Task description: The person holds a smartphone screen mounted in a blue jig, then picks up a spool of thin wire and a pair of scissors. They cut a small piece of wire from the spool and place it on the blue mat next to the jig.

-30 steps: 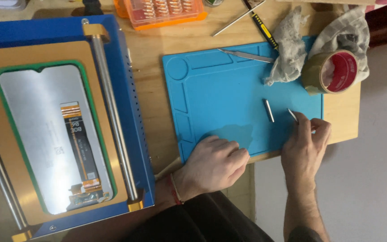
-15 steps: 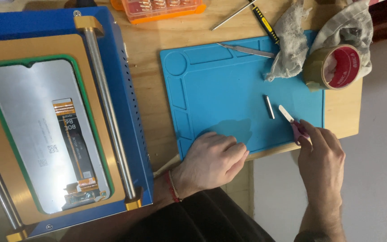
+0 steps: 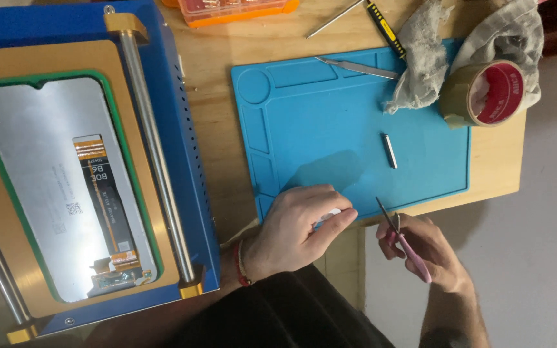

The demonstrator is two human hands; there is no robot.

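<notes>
- Head view: my left hand point(image 3: 301, 229) reaches in from the near edge of the worktop point(image 3: 217, 90), wrist bent, knuckles up, resting on the near edge of the blue mat point(image 3: 330, 109).
- Its fingers are curled together, thumb and forefinger pinched on a small pale piece point(image 3: 331, 212); I cannot tell what it is.
- My right hand point(image 3: 423, 248) hangs just off the worktop's near edge, over the floor, fist closed around a pink-handled tool point(image 3: 406, 240) whose thin dark tip points up toward the mat.
- The two hands sit near each other, not touching.
- A short metal rod point(image 3: 389, 151) lies on the mat, beyond my right hand.
- The mat's middle is open; a blue machine point(image 3: 182, 161) bounds the left, cloths point(image 3: 420, 58) and a tape roll point(image 3: 485, 93) the far right corner.
</notes>
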